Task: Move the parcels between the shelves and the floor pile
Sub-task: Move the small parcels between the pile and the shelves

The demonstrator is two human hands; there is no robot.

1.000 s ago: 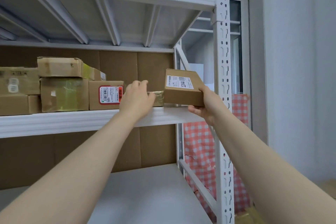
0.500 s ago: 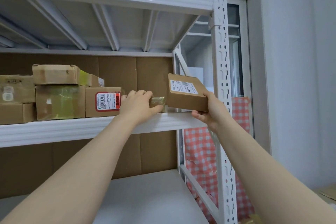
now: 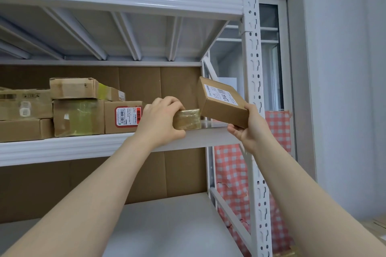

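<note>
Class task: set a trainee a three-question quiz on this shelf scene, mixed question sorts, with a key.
1. True or false: the left grip holds nothing.
2. The labelled box in the right grip is: A flat on the shelf; B tilted, held up; C on the floor.
3. Fill in: the carton just left of the left grip has a ___ label.
Key: 1 false, it holds a taped parcel; 2 B; 3 red.

We've got the stacked boxes (image 3: 78,117) on the left of the middle shelf (image 3: 62,148), the taped parcel (image 3: 188,120) just right of them at the front edge, the labelled box (image 3: 221,110) tilted further right, by the post (image 3: 253,81).
</note>
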